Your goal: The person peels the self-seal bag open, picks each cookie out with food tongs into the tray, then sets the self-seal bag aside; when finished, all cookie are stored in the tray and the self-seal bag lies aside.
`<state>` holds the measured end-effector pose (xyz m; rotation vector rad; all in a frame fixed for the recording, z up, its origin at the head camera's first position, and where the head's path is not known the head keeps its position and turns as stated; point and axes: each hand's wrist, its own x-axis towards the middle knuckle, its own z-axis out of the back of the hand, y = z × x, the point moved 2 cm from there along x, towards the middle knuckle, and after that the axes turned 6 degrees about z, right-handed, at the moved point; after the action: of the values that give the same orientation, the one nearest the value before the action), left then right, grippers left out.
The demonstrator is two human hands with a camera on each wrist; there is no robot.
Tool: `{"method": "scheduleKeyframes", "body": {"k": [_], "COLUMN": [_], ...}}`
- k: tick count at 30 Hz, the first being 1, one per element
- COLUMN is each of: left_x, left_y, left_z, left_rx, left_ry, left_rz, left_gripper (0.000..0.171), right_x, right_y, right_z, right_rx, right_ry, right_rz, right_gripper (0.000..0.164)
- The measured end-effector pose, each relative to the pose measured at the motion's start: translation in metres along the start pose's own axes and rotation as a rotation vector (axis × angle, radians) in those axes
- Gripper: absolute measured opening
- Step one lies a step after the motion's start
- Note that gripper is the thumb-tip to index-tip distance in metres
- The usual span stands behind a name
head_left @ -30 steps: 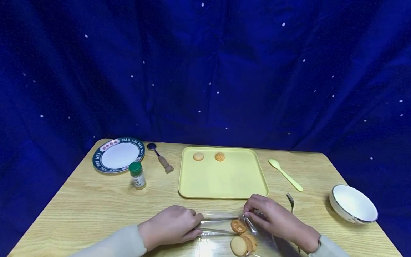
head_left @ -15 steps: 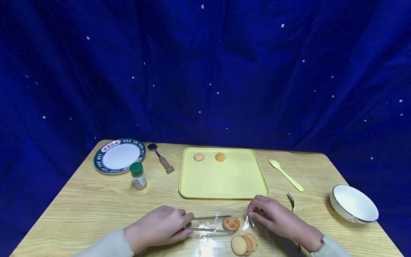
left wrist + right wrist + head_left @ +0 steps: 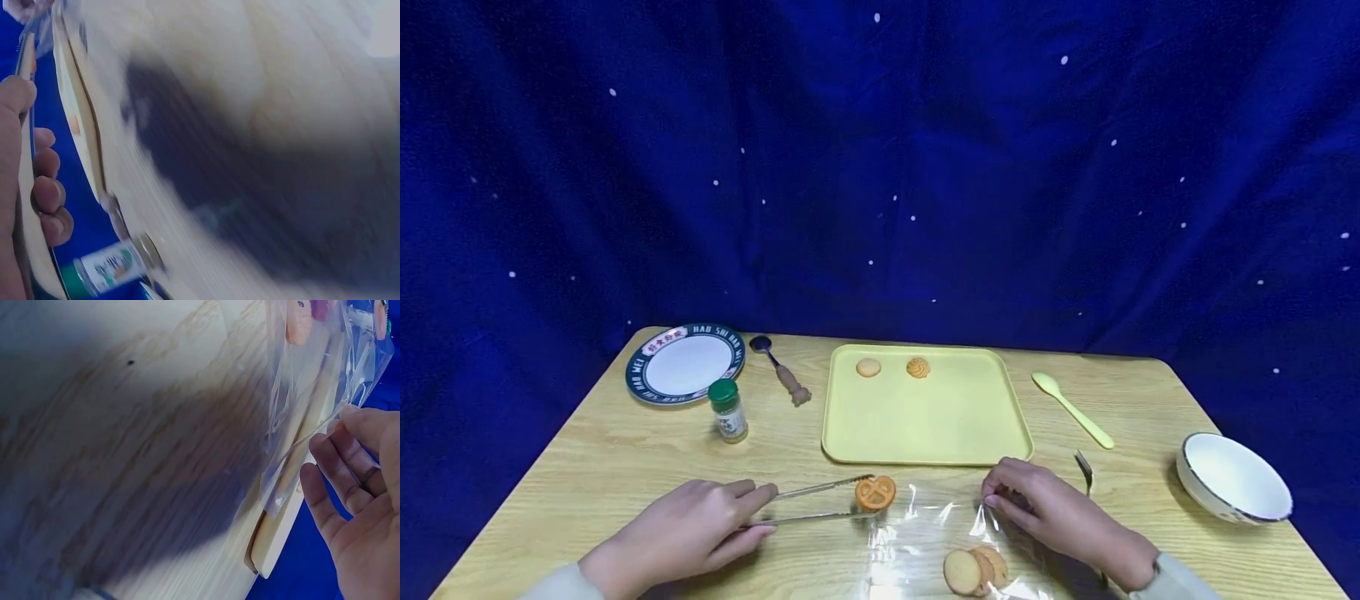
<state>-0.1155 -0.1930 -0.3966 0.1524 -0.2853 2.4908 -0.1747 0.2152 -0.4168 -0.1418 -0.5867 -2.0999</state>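
Note:
In the head view my left hand [image 3: 696,529] grips a pair of tongs [image 3: 820,487]. A pretzel-shaped cookie [image 3: 876,493] sits between the tong tips, left of a clear plastic bag [image 3: 917,521]. My right hand [image 3: 1048,510] pinches the bag's upper right edge between thumb and fingers. Several round cookies [image 3: 962,572] lie overlapped inside the bag. Up close in the right wrist view, the thumb presses the film [image 3: 284,419] against the fingers. Curled fingers [image 3: 49,194] wrap the tongs in the left wrist view.
Beyond the hands lies a yellow tray [image 3: 928,425] with two cookies near its far edge. To the left are a plate [image 3: 688,367], a green-capped bottle [image 3: 728,412] and a dark spoon [image 3: 786,379]. A yellow spoon [image 3: 1075,412], fork [image 3: 1085,468] and bowl [image 3: 1232,475] stand right.
My left hand has drawn the tongs leftward, bringing the pretzel-shaped cookie out of the bag. My right hand has stayed nearly in place at the bag's edge.

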Motion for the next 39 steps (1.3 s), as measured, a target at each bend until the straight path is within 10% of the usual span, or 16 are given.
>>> {"method": "scheduleKeyframes", "body": {"k": [9,17,29,39], "left_x": [0.024,0.110,0.227,0.255], "left_y": [0.006,-0.023,-0.040,-0.055], "left_z": [-0.002,-0.011,-0.049,-0.068], "left_rx": [0.004,-0.012,-0.048,-0.026], "left_ry": [-0.132,-0.092,0.082,0.130], "left_rz": [0.146,0.149,0.360,0.464], "left_gripper": [0.026,0.025,0.034,0.033], "right_x": [0.001,0.002,0.007,0.004], "right_y": [0.000,0.002,0.002,0.002], "right_z": [0.000,-0.001,-0.002,-0.005], "right_rx": [0.008,-0.001,0.002,0.016], "right_ry": [-0.028,-0.002,0.018,0.016], "right_rz": [0.047,0.049,0.057,0.042], "right_gripper": [0.011,0.010,0.009,0.007]}}
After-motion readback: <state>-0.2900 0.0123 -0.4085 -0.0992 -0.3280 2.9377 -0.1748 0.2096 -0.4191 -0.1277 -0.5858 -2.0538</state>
